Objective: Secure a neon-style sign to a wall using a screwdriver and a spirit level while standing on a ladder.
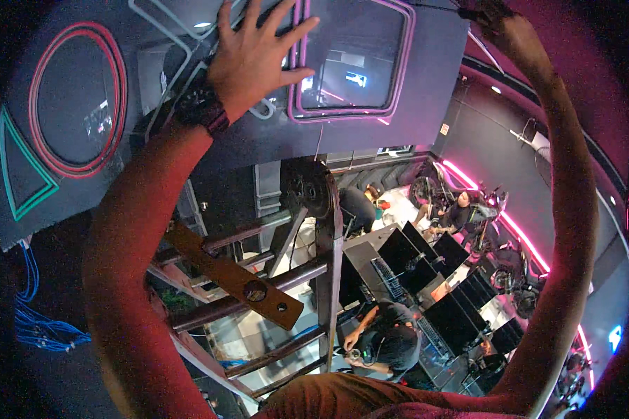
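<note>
My left hand (253,64), with a dark watch (204,110) at its wrist, lies with fingers spread on a dark glossy panel (258,143). It is between an unlit X-shaped light tube (179,33) and a pink square light tube (407,63). My right hand (514,38) is raised beyond the panel's upper right corner. Its fingers are bent around something dark that I cannot make out, where a thin dark cable (437,6) runs along the panel's top.
Below stands a ladder (326,279) beside a brown board with holes (241,281). Blue cables (45,325) hang at left. A person (391,335) bends near desks with black monitors (454,318); another person (460,213) sits farther back, and one (360,209) bends over.
</note>
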`<action>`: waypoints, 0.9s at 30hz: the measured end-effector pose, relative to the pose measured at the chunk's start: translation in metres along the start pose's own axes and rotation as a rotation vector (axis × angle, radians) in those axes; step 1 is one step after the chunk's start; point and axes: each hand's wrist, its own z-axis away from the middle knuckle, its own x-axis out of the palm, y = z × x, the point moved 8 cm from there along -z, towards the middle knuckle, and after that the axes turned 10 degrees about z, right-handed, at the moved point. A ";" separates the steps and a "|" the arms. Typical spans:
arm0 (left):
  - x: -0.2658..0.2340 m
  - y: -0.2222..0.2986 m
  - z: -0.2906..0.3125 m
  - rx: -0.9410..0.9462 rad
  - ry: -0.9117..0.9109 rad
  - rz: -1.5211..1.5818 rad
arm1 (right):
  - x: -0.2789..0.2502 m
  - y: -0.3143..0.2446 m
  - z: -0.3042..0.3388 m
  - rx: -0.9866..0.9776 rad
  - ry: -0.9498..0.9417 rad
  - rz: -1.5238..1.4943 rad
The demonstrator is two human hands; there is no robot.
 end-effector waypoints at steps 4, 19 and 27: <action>-0.009 -0.016 0.023 0.233 0.580 0.189 | -0.075 -0.037 -0.003 0.274 0.149 -0.507; -0.019 -0.016 0.020 0.184 0.612 0.259 | -0.098 -0.083 0.005 -0.147 -0.003 0.052; -0.005 -0.005 0.016 0.158 0.516 0.179 | 0.025 0.011 -0.038 -0.212 0.239 -0.236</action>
